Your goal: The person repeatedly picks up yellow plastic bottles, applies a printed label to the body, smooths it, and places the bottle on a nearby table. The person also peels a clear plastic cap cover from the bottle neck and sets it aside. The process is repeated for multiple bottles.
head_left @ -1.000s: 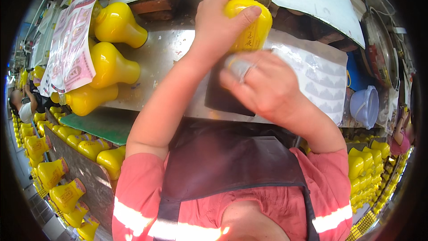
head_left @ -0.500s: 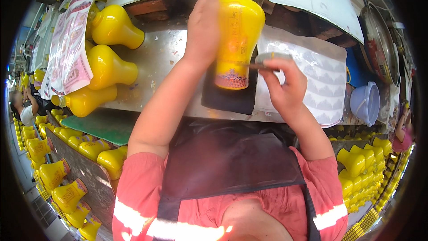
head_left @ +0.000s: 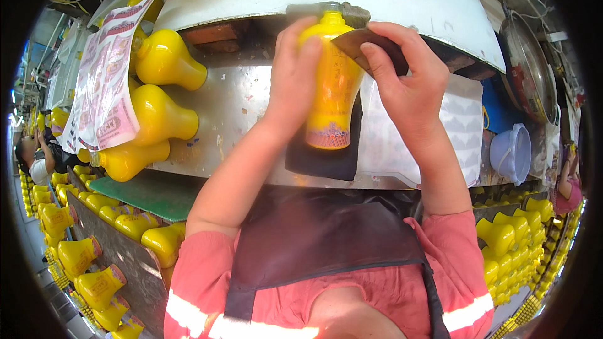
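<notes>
1. Nearest me, at lower centre, is one dark apron (head_left: 326, 238); just beyond, one black pad (head_left: 320, 166) lies on the metal bench (head_left: 220, 107), presumably as cushioning.
2. One yellow bottle (head_left: 333, 100) lies at upper centre, base toward me, its neck seemingly propped on one grey block (head_left: 358, 16) to keep it level.
3. The left hand (head_left: 292, 75) is against its left side, perhaps steadying it; blur keeps me from telling whether it grips. The right hand (head_left: 409, 81) pinches one dark flat plate (head_left: 357, 39) at the bottle's right shoulder.
4. At left I count three bottles (head_left: 163, 113), necks under one printed sheet (head_left: 103, 81), which may hide more.
5. At right: one patterned sheet (head_left: 461, 125), one bucket (head_left: 510, 154).
6. Farther, lower right, stacked bottles (head_left: 509, 232), too many to count.
</notes>
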Demonstrator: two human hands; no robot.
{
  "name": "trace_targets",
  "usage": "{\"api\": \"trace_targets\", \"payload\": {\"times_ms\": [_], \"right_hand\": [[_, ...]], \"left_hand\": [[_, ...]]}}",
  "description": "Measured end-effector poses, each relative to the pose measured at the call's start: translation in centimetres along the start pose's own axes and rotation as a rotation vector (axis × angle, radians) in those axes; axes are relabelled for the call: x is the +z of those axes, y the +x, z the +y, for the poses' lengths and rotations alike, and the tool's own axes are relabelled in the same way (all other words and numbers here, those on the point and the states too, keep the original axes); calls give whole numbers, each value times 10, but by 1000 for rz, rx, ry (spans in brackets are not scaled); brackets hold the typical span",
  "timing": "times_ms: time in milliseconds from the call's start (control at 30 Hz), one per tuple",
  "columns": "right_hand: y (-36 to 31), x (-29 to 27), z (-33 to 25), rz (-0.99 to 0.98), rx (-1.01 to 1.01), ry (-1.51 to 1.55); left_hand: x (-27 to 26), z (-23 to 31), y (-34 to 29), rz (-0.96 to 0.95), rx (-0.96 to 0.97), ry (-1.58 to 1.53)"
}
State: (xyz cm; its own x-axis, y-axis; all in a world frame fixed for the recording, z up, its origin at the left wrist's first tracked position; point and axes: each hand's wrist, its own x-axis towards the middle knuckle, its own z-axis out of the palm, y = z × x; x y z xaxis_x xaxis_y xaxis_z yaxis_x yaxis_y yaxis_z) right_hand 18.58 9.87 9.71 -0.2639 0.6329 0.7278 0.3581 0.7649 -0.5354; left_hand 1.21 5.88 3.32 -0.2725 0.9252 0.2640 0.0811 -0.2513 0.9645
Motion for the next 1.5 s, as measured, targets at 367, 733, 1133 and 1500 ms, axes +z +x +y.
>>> {"api": "trace_targets", "payload": {"times_ms": [367,733,1133,1500], "right_hand": [[72,1,6,-521,-29,76],[74,2,14,-503,113,33],[-6,-12,-19,-350,-692,-167],[-54,-9,-19,-167,-268,57]], "left_hand": [[4,5,-5,15,213,287],[1,21,8,11,108,340],[4,30,20,99,-261,-458],[-6,28,-17,-122,-585,-755]]}}
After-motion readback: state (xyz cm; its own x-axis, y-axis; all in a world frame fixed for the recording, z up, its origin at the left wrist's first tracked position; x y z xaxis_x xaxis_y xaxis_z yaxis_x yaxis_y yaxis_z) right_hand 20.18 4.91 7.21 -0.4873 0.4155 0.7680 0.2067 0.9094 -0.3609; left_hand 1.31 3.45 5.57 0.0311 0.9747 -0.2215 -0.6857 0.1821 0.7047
